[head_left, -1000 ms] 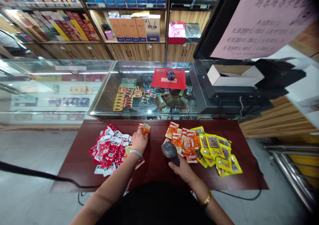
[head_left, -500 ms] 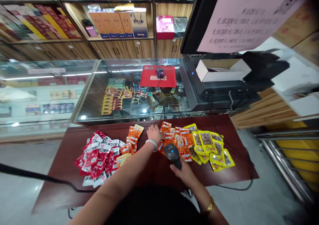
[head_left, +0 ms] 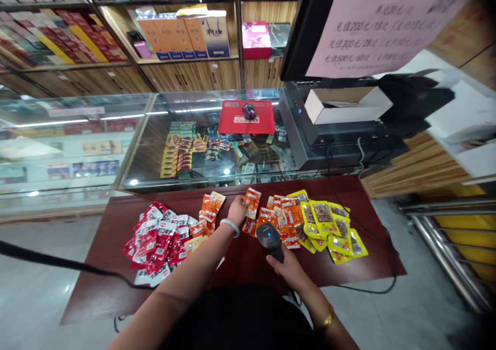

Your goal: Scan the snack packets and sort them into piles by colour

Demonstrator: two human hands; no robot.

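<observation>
The left hand (head_left: 237,210) is pinching one orange packet (head_left: 252,201) by its lower edge, with the thumb and fingers closed on it. It is holding the packet just behind the scanner (head_left: 268,236) and a little to the left of it. I cannot tell if the packet is already lifted or is touching the heap under it. The right hand (head_left: 289,268) is gripping the scanner by the handle, all fingers wrapped around it, and the scanner head is pointing forward toward this packet. It seems the step in hand is taking a single packet out for reading. The next move is calling for the printed code to face the scanner head at close range, without other packets between them. To the right of the scanner the orange heap (head_left: 287,221) is lying, and further right the yellow packets (head_left: 329,226) are overlapping each other. To the left of the scanner a small orange group (head_left: 207,213) is resting, and well apart on that side the red and white packets (head_left: 155,236) are forming a big pile. Everything is sitting on the dark table (head_left: 349,272). Far behind the scanner the glass counter (head_left: 155,148) is carrying a red mouse pad (head_left: 232,122) with a mouse (head_left: 248,111).
</observation>
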